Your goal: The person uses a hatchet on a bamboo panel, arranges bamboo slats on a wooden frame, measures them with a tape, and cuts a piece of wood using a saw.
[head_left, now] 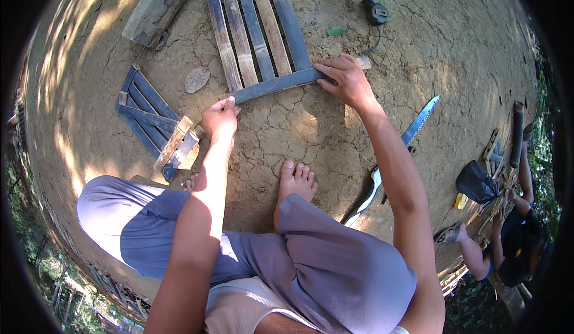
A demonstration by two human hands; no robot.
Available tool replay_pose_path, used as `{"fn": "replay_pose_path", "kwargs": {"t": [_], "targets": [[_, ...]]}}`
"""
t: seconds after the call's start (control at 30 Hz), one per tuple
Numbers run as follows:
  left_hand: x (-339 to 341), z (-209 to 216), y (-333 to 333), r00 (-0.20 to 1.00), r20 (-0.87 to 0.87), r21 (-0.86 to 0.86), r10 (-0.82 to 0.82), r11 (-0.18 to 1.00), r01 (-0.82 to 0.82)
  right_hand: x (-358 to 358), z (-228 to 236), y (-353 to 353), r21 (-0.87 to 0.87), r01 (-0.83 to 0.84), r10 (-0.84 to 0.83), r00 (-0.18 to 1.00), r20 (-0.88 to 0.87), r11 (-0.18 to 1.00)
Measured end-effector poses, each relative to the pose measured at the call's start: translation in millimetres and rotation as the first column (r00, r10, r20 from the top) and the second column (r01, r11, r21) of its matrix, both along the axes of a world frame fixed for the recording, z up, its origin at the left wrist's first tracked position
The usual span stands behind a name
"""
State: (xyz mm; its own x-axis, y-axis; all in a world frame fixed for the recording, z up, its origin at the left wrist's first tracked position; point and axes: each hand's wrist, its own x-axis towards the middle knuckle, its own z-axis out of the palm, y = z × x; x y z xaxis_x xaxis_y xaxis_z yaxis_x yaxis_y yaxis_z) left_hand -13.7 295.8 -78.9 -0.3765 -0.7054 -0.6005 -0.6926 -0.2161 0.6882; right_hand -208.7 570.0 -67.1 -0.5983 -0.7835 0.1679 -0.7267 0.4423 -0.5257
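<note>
Several dark bamboo slats (259,35) lie side by side on the ground, pointing away from me with narrow gaps between them. Across their near ends runs another bamboo strip (278,84), slightly tilted up to the right. My left hand (220,119) is closed on its left end, the thumb pressed on top. Over the right end my right hand (350,83) grips with bent fingers. A pale piece of wood (363,63) sticks out just beyond the right hand; its link to the strip is hidden.
A hand saw (421,119) lies beside my right forearm. At left rests a small slatted bamboo piece (149,113), below a log (158,8). A tape measure (378,13) sits at far right. Another person (514,238) crouches near a black plastic bag (476,180).
</note>
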Motion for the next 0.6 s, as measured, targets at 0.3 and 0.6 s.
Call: {"fn": "replay_pose_path", "kwargs": {"t": [0.3,0.6], "targets": [[0.3,-4.4,-1.1,1.0,-0.001,-0.001,0.008,1.0,-0.008,2.9,-3.9,-0.8,-0.063,0.01,-0.013,0.999,-0.045,0.998],[9.2,-16.1,-12.9,0.994,0.032,-0.144,-0.106,0.983,0.109,1.6,-3.9,-5.1,-0.097,0.011,-0.014,0.999,-0.03,0.995]]}}
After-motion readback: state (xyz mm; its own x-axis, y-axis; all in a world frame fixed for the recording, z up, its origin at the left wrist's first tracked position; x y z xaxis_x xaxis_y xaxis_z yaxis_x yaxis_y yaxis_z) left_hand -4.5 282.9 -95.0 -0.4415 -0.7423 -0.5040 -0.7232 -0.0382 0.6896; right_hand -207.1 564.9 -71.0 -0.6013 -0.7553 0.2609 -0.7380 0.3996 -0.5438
